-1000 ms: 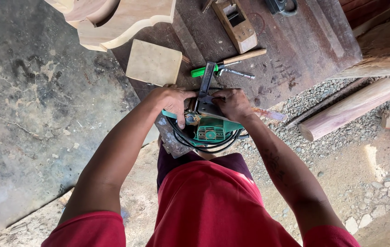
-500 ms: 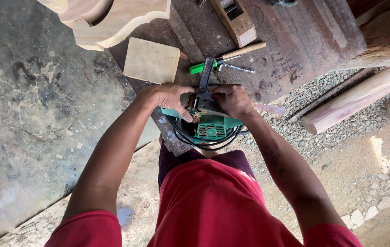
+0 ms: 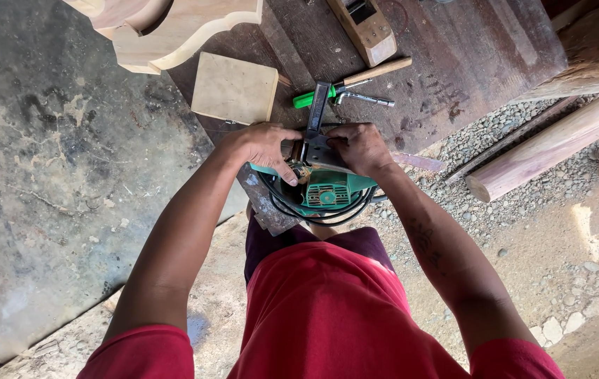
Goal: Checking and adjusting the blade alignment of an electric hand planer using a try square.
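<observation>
Outdoor workshop corner, sun coming in from the right

A dark, weathered wooden bench top is running across the top, with a square pale wood block lying on it near its left edge and a curvy carved piece of light wood sitting just above that. A wooden hand plane is resting further right. On the left, a stained grey concrete slab is taking up most of the ground, and on the right it's giving way to gravel and packed dirt, where a round reddish log is lying at an angle and sunlight is hitting the stones.
</observation>
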